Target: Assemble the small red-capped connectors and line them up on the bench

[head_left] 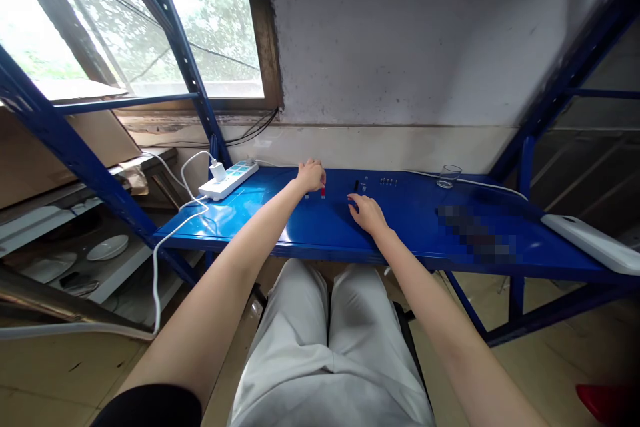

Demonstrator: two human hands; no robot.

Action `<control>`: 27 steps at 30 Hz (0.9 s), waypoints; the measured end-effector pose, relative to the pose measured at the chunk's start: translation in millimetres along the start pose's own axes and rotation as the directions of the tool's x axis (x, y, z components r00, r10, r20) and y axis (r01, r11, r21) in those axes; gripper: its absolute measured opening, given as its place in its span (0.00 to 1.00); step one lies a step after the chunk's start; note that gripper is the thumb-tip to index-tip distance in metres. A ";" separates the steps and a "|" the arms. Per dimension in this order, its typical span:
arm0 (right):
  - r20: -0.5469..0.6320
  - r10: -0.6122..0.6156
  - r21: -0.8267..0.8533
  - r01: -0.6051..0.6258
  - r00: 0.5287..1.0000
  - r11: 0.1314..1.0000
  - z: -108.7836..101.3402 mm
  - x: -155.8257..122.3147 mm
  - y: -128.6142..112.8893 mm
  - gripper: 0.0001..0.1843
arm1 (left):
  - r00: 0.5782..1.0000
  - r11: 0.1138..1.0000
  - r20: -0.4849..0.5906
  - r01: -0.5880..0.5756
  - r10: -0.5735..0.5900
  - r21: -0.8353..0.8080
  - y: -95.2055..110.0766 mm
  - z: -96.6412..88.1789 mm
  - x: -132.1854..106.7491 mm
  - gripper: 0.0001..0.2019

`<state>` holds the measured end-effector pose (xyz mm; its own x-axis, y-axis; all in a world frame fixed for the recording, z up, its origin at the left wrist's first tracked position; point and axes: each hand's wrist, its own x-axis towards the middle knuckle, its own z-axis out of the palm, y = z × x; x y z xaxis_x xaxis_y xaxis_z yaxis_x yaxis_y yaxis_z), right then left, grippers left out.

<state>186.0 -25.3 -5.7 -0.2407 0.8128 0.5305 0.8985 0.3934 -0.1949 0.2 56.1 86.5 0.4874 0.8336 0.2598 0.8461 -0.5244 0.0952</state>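
Note:
At the back of the blue table (260, 213), my left hand (311, 175) reaches down with its fingers curled together. Its fingertips meet the top of a small red piece (323, 193) with a pale lower end, too small to name more exactly. Just left of that piece, another tiny pale part (307, 196) shows partly under the hand. My right hand (369, 213) hovers low over the table, thumb and fingers apart, holding nothing. Beyond its fingertips lie a small black piece (357, 185) and a couple of small shiny parts (365, 188).
Several tiny metal parts (389, 181) sit in rows farther back. A clear glass cup (449, 176) stands at the back right, near a white cable. A white power strip (230, 180) lies at the left end, a white device (593, 241) at the right. Blue posts frame the table.

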 end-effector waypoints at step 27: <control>0.032 0.016 0.034 -0.017 0.999 0.999 2.4 1.0 1.8 0.15 | 0.991 0.991 0.015 0.133 -0.133 -0.010 -17.5 4.6 -5.8 0.03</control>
<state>186.5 -22.8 -7.5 -0.2378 0.8322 0.5009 0.8894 0.3939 -0.2321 -16.4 61.2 78.9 0.3734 0.8985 0.2307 0.9013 -0.4102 0.1390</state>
